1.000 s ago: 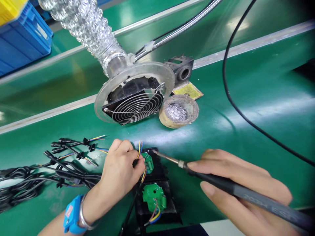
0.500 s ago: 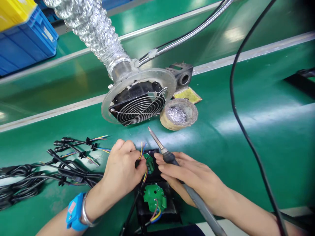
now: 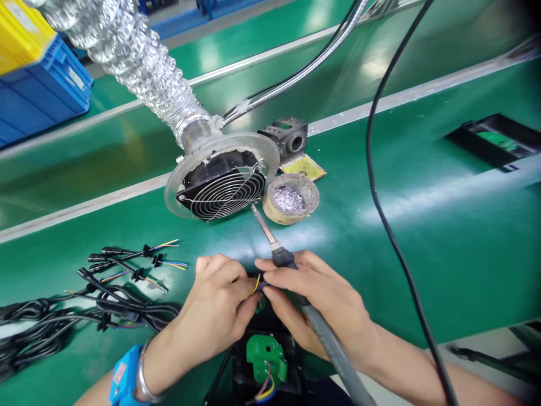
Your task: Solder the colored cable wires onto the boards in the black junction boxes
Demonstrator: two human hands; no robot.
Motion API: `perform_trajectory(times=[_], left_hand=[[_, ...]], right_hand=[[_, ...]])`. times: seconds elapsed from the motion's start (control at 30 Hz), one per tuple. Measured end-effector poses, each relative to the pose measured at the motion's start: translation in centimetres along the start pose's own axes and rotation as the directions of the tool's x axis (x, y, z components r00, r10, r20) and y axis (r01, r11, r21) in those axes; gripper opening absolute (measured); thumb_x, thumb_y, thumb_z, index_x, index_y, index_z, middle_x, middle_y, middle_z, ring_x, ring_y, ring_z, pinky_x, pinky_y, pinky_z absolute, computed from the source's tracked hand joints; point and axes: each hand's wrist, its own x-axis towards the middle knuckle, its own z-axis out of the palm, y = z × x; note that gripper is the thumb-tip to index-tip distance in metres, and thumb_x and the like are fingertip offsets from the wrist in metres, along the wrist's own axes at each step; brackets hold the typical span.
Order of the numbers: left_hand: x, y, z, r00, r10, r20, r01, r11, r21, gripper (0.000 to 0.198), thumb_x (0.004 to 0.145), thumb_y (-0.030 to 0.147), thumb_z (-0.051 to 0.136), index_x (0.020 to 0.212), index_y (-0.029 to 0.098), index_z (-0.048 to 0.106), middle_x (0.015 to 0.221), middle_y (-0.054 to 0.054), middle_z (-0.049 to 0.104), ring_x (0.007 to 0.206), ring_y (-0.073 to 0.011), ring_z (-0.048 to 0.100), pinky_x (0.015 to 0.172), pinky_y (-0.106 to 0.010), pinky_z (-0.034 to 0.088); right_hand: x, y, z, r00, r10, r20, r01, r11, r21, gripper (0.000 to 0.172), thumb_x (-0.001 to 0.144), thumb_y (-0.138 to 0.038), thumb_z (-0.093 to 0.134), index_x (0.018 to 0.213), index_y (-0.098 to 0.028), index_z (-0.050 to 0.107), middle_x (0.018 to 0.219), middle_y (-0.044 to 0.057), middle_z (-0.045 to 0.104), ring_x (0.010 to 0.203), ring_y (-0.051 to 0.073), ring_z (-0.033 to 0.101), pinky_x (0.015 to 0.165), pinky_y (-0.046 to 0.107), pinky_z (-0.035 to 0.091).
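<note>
A soldering iron (image 3: 323,324) lies in my right hand (image 3: 319,299), its tip pointing up and left toward the fan. The fingers of that hand also reach in to the coloured wires (image 3: 258,283), which my left hand (image 3: 222,296) pinches between thumb and fingers. Both hands nearly meet there, over a black housing whose circuit board is mostly hidden beneath them. Closer to me, a green circuit board (image 3: 266,356) sits in another black housing (image 3: 243,378), with brown, yellow and blue wires joined to it.
A fume extractor fan (image 3: 228,194) hangs from a foil duct (image 3: 139,73). Beside it stand a solder pot (image 3: 291,200) and an iron stand (image 3: 291,138) with a yellow sponge (image 3: 304,167). Black cables (image 3: 122,301) lie left; the iron's cord (image 3: 376,192) crosses the right side.
My right hand has come left to the wires, its fingertips now beside my left hand's. The hands now cover the upper board. The whole view has shifted, bringing a black frame in at the right.
</note>
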Motion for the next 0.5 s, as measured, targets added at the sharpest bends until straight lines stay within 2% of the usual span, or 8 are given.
perform_trajectory(times=[0.13, 0.27, 0.33, 0.43, 0.5], left_hand=[[0.0, 0.1, 0.2, 1.0, -0.019, 0.01, 0.019, 1.0, -0.005, 0.018, 0.091, 0.018, 0.052, 0.078, 0.02, 0.064, 0.076, -0.002, 0.055, 0.079, -0.0189, 0.044, 0.071, -0.038, 0.026], [0.3, 0.0, -0.1, 0.985, -0.174, 0.022, 0.175, 0.979, -0.109, 0.015, 0.087, 0.018, 0.055, 0.077, 0.021, 0.065, 0.078, -0.002, 0.058, 0.08, -0.0195, 0.045, 0.071, -0.038, 0.028], [0.6, -0.1, -0.4, 0.971, -0.235, 0.052, 0.241, 0.948, -0.208, 0.013, 0.085, 0.02, 0.058, 0.074, 0.022, 0.066, 0.076, 0.0, 0.058, 0.08, -0.0186, 0.047, 0.072, -0.037, 0.03], [0.9, -0.2, -0.6, 0.962, -0.264, 0.071, 0.273, 0.915, -0.297, 0.016, 0.085, 0.025, 0.061, 0.069, 0.022, 0.064, 0.072, 0.002, 0.058, 0.078, -0.0168, 0.048, 0.075, -0.036, 0.033], [1.1, -0.1, -0.4, 0.963, -0.266, 0.043, 0.269, 0.933, -0.241, 0.021, 0.085, 0.025, 0.058, 0.065, 0.02, 0.06, 0.069, 0.001, 0.056, 0.074, -0.0163, 0.047, 0.073, -0.036, 0.032]], right_hand=[[0.0, -0.6, 0.3, 0.999, -0.04, -0.003, 0.04, 0.999, -0.011, 0.029, 0.079, 0.001, 0.059, 0.104, -0.013, 0.059, 0.079, 0.006, 0.067, 0.067, 0.014, 0.057, 0.064, 0.032, 0.05], [-0.9, -0.5, 0.1, 0.993, -0.1, 0.064, 0.102, 0.994, -0.034, 0.028, 0.082, -0.001, 0.055, 0.107, -0.012, 0.061, 0.077, 0.007, 0.064, 0.075, 0.018, 0.056, 0.065, 0.033, 0.049], [-1.2, -0.1, 0.3, 0.994, -0.097, 0.05, 0.1, 0.993, -0.062, 0.028, 0.082, 0.0, 0.054, 0.108, -0.011, 0.061, 0.075, 0.007, 0.064, 0.072, 0.018, 0.054, 0.063, 0.032, 0.048], [-1.6, 0.5, 0.9, 0.998, -0.05, 0.025, 0.052, 0.996, -0.07, 0.026, 0.082, 0.0, 0.056, 0.105, -0.011, 0.06, 0.075, 0.007, 0.064, 0.066, 0.016, 0.05, 0.06, 0.031, 0.046], [-1.8, 0.8, 0.9, 0.999, -0.031, 0.034, 0.033, 0.998, -0.058, 0.027, 0.082, 0.0, 0.057, 0.105, -0.012, 0.06, 0.077, 0.006, 0.066, 0.066, 0.015, 0.052, 0.061, 0.031, 0.048]])
